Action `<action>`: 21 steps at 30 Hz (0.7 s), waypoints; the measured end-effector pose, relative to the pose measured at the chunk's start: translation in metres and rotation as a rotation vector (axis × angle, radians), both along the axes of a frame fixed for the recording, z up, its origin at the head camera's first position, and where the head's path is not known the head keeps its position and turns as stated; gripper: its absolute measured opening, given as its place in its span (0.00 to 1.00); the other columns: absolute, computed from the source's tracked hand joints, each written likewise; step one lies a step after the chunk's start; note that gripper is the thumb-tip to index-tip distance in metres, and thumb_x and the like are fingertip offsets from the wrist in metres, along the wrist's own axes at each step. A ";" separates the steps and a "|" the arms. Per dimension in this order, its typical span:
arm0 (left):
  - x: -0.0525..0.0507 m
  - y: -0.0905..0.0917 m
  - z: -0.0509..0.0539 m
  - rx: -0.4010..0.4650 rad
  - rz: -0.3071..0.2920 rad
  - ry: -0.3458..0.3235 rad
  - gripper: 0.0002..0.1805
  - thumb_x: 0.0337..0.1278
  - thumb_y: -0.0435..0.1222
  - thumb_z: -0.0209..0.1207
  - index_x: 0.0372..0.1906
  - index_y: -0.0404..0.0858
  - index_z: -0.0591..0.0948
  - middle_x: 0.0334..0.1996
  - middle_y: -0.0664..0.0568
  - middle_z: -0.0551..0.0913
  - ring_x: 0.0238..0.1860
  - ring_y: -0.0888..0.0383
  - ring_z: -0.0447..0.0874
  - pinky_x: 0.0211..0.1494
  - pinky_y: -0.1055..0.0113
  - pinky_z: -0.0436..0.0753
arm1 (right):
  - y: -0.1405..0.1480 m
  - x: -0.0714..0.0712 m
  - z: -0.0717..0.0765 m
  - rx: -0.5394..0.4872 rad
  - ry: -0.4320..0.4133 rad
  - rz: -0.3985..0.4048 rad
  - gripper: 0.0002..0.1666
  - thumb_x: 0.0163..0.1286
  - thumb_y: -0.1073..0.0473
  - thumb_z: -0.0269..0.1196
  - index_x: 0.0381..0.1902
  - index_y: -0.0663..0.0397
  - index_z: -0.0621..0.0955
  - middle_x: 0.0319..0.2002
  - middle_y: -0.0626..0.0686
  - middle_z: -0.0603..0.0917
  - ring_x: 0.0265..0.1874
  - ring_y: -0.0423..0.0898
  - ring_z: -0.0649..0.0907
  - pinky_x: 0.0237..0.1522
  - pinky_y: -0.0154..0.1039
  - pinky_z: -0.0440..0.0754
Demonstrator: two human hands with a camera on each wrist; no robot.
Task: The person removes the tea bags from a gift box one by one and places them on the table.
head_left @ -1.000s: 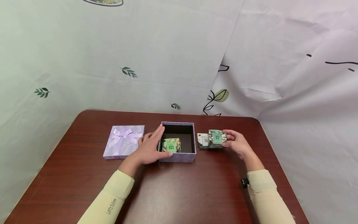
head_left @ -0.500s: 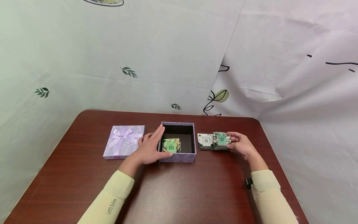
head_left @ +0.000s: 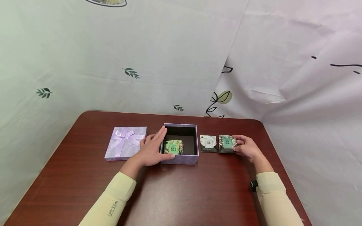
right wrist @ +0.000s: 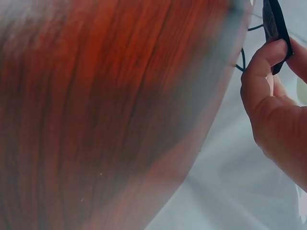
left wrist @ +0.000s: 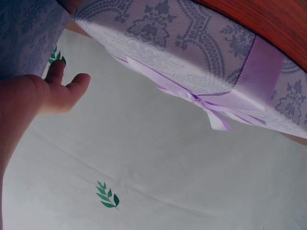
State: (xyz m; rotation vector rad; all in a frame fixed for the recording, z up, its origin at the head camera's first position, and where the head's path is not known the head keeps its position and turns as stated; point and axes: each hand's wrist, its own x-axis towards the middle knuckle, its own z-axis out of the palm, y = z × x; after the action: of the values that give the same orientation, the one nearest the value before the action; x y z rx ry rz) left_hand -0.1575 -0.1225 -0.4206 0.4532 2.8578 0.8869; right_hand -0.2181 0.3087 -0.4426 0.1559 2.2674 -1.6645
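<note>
The right hand (head_left: 249, 149) pinched the green packet (head_left: 227, 143) by its right edge, the white packet (head_left: 208, 143) just leftward, while the left hand (head_left: 150, 152) rested, unclenched, on the box (head_left: 181, 160).

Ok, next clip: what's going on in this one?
The person's right hand pinches the right edge of a green-labelled sachet, just right of a white-labelled sachet lying on the brown table. The left hand rests against the open purple gift box, fingers along its left side and thumb at the front rim. A yellow-green sachet is inside the box. The lavender lid, with its ribbon bow, is off, to the box's left.
</note>
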 end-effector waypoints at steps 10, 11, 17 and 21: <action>0.000 0.000 0.000 0.006 0.002 0.001 0.64 0.46 0.71 0.62 0.82 0.50 0.45 0.80 0.62 0.39 0.71 0.37 0.53 0.62 0.30 0.44 | 0.003 -0.004 -0.006 0.059 0.004 0.018 0.40 0.61 0.80 0.63 0.71 0.67 0.67 0.43 0.59 0.75 0.31 0.43 0.80 0.35 0.41 0.84; 0.000 0.000 0.000 0.006 0.002 0.002 0.64 0.46 0.72 0.62 0.82 0.50 0.46 0.80 0.62 0.39 0.71 0.37 0.53 0.62 0.30 0.44 | 0.003 -0.005 -0.007 0.070 0.005 0.019 0.40 0.61 0.81 0.63 0.71 0.67 0.67 0.44 0.59 0.74 0.31 0.43 0.80 0.35 0.41 0.84; 0.000 0.000 -0.002 0.003 0.001 0.008 0.64 0.45 0.72 0.61 0.82 0.50 0.45 0.80 0.63 0.38 0.71 0.37 0.53 0.62 0.31 0.45 | 0.003 -0.006 -0.012 0.172 0.019 0.033 0.38 0.60 0.80 0.63 0.69 0.67 0.69 0.55 0.67 0.73 0.40 0.50 0.79 0.36 0.40 0.83; -0.001 0.000 -0.002 0.007 -0.001 0.008 0.64 0.45 0.73 0.61 0.82 0.51 0.45 0.80 0.63 0.38 0.71 0.38 0.53 0.62 0.32 0.45 | 0.003 -0.006 -0.012 0.255 0.044 0.057 0.37 0.61 0.79 0.64 0.69 0.66 0.71 0.59 0.70 0.70 0.49 0.57 0.74 0.35 0.41 0.81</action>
State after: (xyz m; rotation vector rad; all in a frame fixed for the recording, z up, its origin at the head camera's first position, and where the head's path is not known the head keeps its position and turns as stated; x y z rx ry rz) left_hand -0.1581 -0.1225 -0.4224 0.4595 2.8623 0.8978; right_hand -0.2240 0.3121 -0.4547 0.1123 2.4865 -1.3593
